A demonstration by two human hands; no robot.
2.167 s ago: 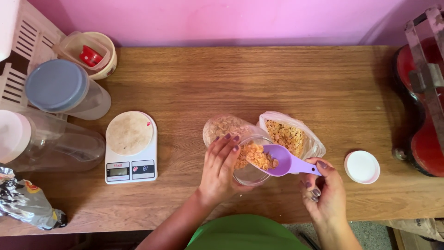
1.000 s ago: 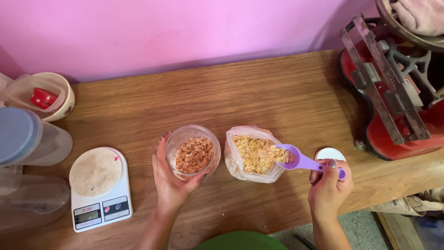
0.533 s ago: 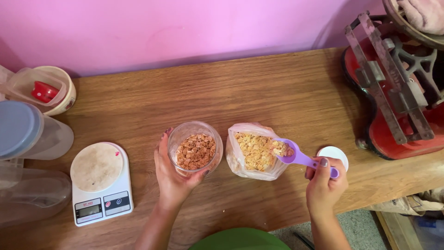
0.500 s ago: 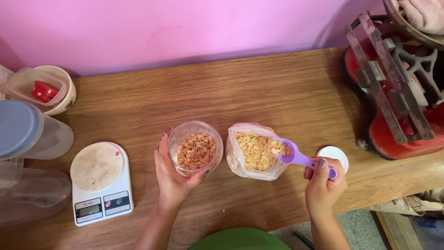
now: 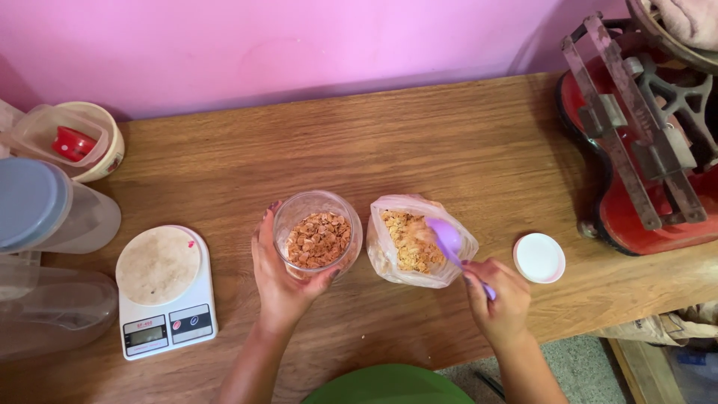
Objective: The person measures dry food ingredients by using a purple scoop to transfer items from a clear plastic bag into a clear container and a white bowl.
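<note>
On the bench, the left hand fingers wrap a clear jar of brown flakes. The right hand fingers pinch a purple scoop inside the open plastic bag; a white lid lies right.

You had bare wooden table behind the jar and the bag, with room to reach. The kitchen scale blocked your left, the white lid and red machine your right.

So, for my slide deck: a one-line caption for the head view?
Left hand steadies a clear round jar; right hand dips a purple plastic scoop into a clear bag.
</note>
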